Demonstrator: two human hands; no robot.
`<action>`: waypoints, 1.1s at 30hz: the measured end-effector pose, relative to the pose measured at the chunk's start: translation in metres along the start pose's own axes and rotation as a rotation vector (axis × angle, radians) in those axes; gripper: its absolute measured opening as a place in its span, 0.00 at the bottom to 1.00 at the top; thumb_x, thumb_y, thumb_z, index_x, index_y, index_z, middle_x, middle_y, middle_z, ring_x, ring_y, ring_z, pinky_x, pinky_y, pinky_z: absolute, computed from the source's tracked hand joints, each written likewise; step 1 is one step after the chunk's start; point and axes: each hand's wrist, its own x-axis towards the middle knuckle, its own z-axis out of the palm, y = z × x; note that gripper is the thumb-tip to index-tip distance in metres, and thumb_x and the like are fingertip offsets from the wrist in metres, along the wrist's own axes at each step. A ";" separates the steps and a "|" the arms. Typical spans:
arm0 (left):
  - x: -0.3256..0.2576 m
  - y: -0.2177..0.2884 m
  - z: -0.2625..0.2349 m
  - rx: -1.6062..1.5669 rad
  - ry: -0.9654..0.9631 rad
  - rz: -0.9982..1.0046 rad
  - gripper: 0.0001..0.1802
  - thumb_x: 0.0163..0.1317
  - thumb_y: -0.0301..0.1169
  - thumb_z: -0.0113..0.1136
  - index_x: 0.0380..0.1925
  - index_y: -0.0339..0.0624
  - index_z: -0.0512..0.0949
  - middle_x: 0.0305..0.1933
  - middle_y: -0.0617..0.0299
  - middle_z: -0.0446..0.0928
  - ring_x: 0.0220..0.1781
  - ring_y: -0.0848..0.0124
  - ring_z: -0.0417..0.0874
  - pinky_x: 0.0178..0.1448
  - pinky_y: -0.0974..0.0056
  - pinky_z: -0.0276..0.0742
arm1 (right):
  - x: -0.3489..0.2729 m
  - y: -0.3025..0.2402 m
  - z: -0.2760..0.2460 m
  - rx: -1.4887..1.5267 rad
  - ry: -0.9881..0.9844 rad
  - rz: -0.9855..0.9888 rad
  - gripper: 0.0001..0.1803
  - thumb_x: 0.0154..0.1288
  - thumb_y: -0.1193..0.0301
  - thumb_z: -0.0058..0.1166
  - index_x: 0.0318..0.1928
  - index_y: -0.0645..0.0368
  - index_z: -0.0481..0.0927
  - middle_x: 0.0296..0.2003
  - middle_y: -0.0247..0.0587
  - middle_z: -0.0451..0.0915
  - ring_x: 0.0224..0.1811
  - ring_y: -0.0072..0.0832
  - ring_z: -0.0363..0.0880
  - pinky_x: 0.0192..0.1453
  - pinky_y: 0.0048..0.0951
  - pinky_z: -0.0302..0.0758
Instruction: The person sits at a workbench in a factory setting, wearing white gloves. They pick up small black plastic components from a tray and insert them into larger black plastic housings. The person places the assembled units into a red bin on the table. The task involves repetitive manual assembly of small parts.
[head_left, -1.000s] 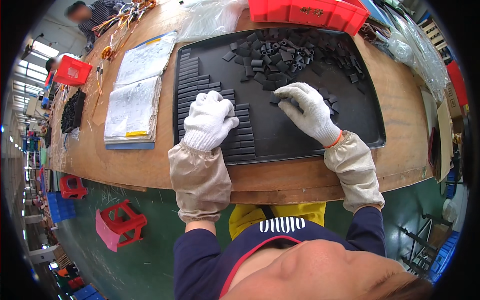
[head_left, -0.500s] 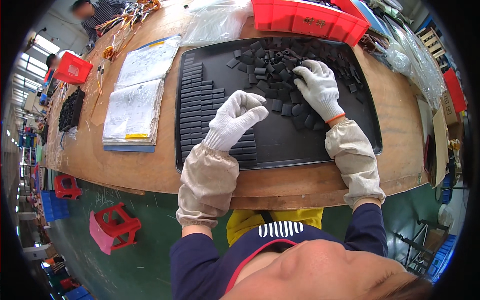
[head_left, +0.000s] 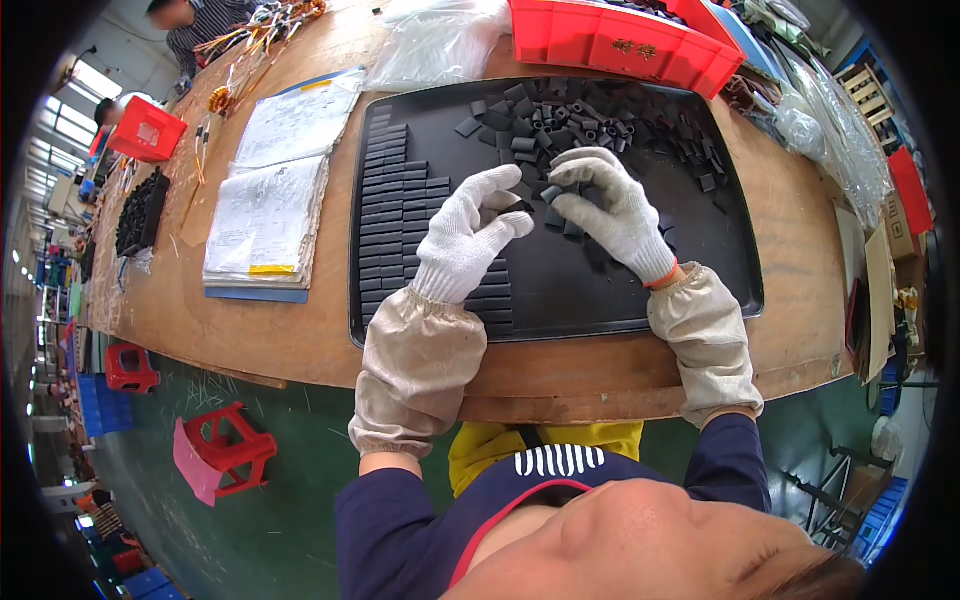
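Black tray (head_left: 600, 305): sleeve rows (head_left: 385, 225) cover its left side, stepped edge, so row-laying looks started, not done; loose sleeves (head_left: 590, 120) heaped at tray's far side look left to place. Left hand (head_left: 466, 236): grip closed on one sleeve (head_left: 520, 207) above tray middle; right hand (head_left: 617, 215): grip looks pinched on another sleeve (head_left: 551, 193), near tray middle

Two dark characters (head_left: 634, 48) on a red bin (head_left: 565, 38)

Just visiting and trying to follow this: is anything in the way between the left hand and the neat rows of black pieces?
Nothing visible stands between the left hand and the rows of black pieces, though the hand and sleeve cover some of them.
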 end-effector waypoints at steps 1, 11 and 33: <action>0.000 -0.002 0.000 0.017 0.002 0.026 0.31 0.65 0.20 0.66 0.69 0.42 0.71 0.52 0.60 0.80 0.49 0.74 0.83 0.56 0.69 0.80 | -0.001 -0.001 0.001 -0.045 -0.014 -0.039 0.15 0.57 0.77 0.70 0.46 0.57 0.86 0.49 0.39 0.83 0.52 0.33 0.82 0.54 0.32 0.79; 0.000 -0.002 0.003 -0.045 -0.032 -0.037 0.30 0.64 0.23 0.68 0.67 0.40 0.72 0.52 0.58 0.81 0.49 0.74 0.82 0.55 0.68 0.80 | -0.001 -0.008 0.006 -0.367 -0.046 -0.352 0.17 0.52 0.78 0.70 0.45 0.55 0.86 0.46 0.40 0.85 0.52 0.40 0.83 0.55 0.39 0.79; -0.013 0.002 0.012 0.384 -0.102 0.231 0.23 0.60 0.24 0.71 0.57 0.44 0.82 0.47 0.61 0.85 0.46 0.71 0.83 0.50 0.66 0.80 | 0.017 0.029 -0.042 -0.506 0.335 -0.239 0.12 0.62 0.75 0.66 0.47 0.57 0.85 0.40 0.43 0.86 0.41 0.39 0.85 0.47 0.34 0.81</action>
